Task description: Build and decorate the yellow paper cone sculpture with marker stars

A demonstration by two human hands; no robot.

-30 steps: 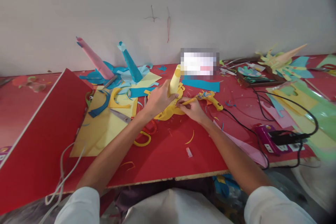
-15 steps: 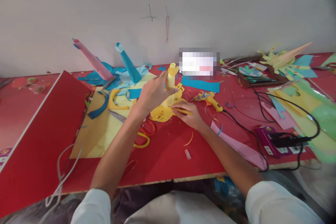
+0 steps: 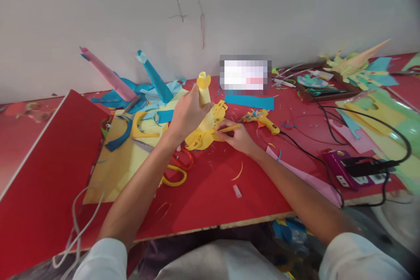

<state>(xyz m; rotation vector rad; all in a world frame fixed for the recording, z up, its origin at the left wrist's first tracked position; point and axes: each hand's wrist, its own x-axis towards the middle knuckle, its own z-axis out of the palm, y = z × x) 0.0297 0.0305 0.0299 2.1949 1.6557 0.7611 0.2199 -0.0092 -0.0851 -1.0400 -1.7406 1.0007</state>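
Yellow paper tube (image 3: 204, 95) stands gripped by left hand (image 3: 187, 116); right hand (image 3: 240, 138), lower, pinches yellow stick (image 3: 231, 128).

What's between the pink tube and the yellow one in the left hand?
A leaning blue tube and some pale paper lie between the pink tube and the yellow tube, in the head view.

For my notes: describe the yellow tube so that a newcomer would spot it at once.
On the red table, find the left hand. It grips the yellow tube, above yellow cut-outs. Unlike the pink tube and blue tube farther left, it is held in a hand.
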